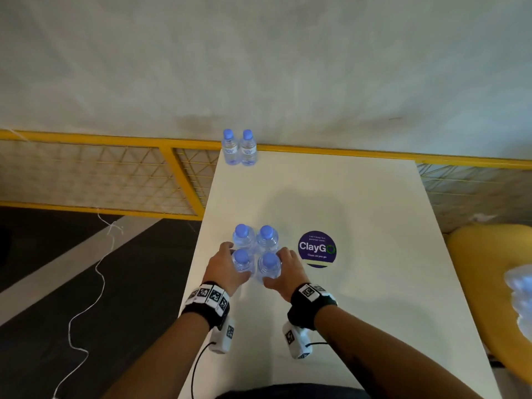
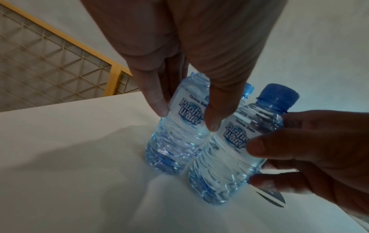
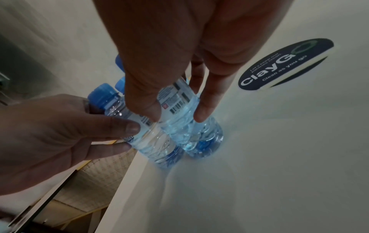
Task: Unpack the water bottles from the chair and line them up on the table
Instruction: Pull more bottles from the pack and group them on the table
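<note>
Head view: four clear plastic water bottles with blue caps (image 1: 255, 251) stand upright in a tight square on the white surface (image 1: 359, 298), near its left edge. Left hand (image 1: 227, 267) curls its grip round the left side of the cluster, right hand (image 1: 285, 272) round the right side, both closed on the near bottles. Two matching bottles (image 1: 239, 149) stand well apart at the far edge, straight ahead, so the cluster likely goes forward. A round dark sticker (image 1: 316, 249) lies just right.

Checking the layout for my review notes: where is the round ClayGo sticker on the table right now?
In the head view the ClayGo sticker lies flat on the table, just right of the right hand and the four-bottle cluster.
</note>
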`<state>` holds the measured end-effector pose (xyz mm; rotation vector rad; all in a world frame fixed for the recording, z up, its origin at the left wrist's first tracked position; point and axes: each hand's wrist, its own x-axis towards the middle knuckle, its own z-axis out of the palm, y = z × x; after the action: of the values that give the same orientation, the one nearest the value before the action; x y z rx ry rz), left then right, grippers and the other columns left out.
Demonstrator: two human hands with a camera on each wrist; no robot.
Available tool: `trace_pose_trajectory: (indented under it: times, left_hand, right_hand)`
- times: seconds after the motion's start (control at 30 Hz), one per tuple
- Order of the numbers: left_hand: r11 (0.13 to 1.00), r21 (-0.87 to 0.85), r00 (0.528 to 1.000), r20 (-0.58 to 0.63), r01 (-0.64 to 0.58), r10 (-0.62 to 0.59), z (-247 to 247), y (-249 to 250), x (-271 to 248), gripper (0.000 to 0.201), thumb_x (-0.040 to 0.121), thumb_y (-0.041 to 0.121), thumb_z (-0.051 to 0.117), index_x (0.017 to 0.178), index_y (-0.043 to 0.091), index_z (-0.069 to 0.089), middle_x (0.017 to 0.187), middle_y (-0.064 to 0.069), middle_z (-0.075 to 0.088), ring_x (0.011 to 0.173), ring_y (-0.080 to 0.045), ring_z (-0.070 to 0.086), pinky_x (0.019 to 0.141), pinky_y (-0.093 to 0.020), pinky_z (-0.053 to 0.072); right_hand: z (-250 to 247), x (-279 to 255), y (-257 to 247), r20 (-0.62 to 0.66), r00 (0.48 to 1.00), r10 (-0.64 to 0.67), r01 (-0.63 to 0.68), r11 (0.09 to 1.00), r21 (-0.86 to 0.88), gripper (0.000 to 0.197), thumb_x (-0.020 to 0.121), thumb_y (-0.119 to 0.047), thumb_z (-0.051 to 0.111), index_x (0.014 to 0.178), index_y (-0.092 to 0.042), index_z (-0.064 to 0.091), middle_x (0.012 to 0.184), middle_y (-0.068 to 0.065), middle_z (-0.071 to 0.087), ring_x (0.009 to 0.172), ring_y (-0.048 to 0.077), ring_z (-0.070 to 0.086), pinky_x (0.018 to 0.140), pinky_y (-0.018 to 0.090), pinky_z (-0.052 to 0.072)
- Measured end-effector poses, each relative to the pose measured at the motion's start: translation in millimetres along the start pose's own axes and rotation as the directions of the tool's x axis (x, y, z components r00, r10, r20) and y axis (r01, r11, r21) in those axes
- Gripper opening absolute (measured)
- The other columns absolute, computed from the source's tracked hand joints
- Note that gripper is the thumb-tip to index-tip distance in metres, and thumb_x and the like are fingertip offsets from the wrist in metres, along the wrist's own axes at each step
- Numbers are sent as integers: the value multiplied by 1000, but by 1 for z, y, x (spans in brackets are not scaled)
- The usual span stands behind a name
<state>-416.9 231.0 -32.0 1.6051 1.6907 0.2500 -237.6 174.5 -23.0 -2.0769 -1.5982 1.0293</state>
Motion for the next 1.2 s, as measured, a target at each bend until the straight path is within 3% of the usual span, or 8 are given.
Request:
trace_pose_trajectory:
  times: [0.47, 0.63, 0.73, 0.8, 0.87, 0.93, 1.03, 1.2]
  left_hand:
    - [999, -25, 994, 101, -28, 30, -15, 3, 7, 74, 79, 29, 85, 139, 18, 44, 94, 12, 69, 91, -19, 69, 83, -34, 56]
    - [1000, -6, 996, 90, -28, 29, -12, 2, 7, 86, 77, 29, 87, 147, 16, 39, 96, 11, 68, 92, -19, 68, 85, -33, 55]
    - [999, -41, 997, 73, 18, -14, -10, 2, 0, 104, 69, 30, 95, 152, 15, 35, 123, -1, 66, 111, -26, 67, 99, -42, 56]
    - [995, -17, 996, 9, 94, -94, -8, -4, -8, 109, 59, 37, 99, 147, 15, 37, 137, -7, 55, 121, -30, 63, 102, -45, 54]
    - [978, 105, 984, -13, 179, -178, -8, -10, -18, 98, 57, 53, 96, 131, 13, 45, 126, -6, 57, 114, -30, 65, 94, -44, 56]
    - [947, 264, 973, 90, 183, -213, -4, -13, -28, 78, 66, 64, 86, 116, 14, 51, 112, -1, 61, 105, -26, 66, 83, -36, 53]
    - [912, 410, 928, 336, 8, -159, 15, -2, -43, 49, 77, 63, 76, 91, 21, 55, 91, 5, 64, 88, -18, 65, 70, -30, 44]
    - [872, 433, 841, 539, -228, -48, 80, 79, -57, 37, 82, 58, 75, 85, 25, 58, 87, 6, 67, 83, -15, 64, 72, -31, 48]
  right_hand:
    - [9, 14, -12, -19, 999, 26, -27, 998, -64, 44, 77, -24, 74, 114, -8, 55, 115, 11, 50, 109, 29, 48, 95, 40, 46]
    - [12, 19, 2, -31, 995, 91, -90, 995, 37, 67, 72, -30, 81, 126, -17, 45, 126, 5, 46, 113, 23, 50, 94, 32, 47]
    - [8, 17, 7, 9, 999, 38, -38, 999, 23, 62, 73, -28, 80, 123, -10, 49, 123, 8, 49, 108, 23, 53, 94, 33, 47]
    - [6, 13, 23, 11, 998, 58, -58, 992, 109, 76, 66, -36, 85, 126, -16, 44, 122, 1, 50, 102, 14, 57, 85, 25, 50]
    - [-2, 6, 43, 34, 998, 47, -51, 989, 136, 80, 64, -39, 87, 129, -20, 43, 117, -3, 53, 95, 11, 59, 75, 16, 47]
    - [-21, -5, 65, 75, 996, 41, -51, 990, 132, 72, 67, -39, 86, 125, -22, 47, 111, -6, 58, 91, 11, 62, 70, 13, 46]
    - [-58, -30, 110, 81, 995, 61, -70, 991, 113, 49, 72, -36, 83, 111, -23, 58, 102, -8, 64, 86, 8, 66, 74, 21, 55]
    - [-126, -95, 205, 5, 975, 224, -221, 959, 175, 30, 76, -28, 81, 101, -21, 65, 93, -8, 69, 80, 7, 69, 73, 23, 57]
